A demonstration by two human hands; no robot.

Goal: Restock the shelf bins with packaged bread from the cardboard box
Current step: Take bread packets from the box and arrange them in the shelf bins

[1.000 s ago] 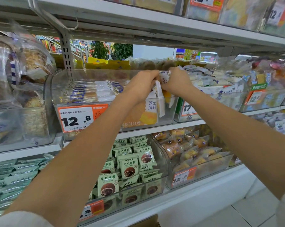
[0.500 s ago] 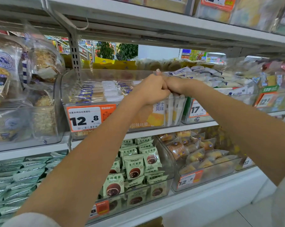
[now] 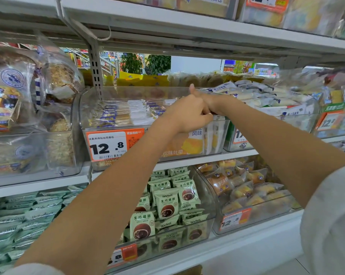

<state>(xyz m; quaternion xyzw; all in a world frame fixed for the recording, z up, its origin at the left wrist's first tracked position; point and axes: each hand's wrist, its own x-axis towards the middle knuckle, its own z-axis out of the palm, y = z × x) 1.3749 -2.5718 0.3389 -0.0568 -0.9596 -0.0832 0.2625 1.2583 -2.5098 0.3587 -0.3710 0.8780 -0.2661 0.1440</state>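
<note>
A clear shelf bin [image 3: 132, 88] with an orange 12.8 price tag [image 3: 110, 146] sits on the middle shelf. White-and-yellow bread packages [image 3: 212, 138] stand upright in its front right corner, and flat wrapped loaves [image 3: 124, 114] lie further back. My left hand [image 3: 185, 116] curls its fingers onto the tops of the upright packages. My right hand [image 3: 206, 101] is pressed against it from the right with the thumb up, its fingers curled at the same package tops and partly hidden. A sliver of the cardboard box [image 3: 189, 270] shows at the bottom edge.
To the right is a bin of white-and-blue packs [image 3: 266, 96], to the left a bin of bagged bread [image 3: 19, 108]. Below are bins of green packets [image 3: 167, 203] and small cakes [image 3: 245, 189]. The upper shelf [image 3: 187, 24] hangs close overhead.
The package that both hands held above the bin has gone down into the front right corner. Both hands have dropped lower, pressed together on the package tops.
</note>
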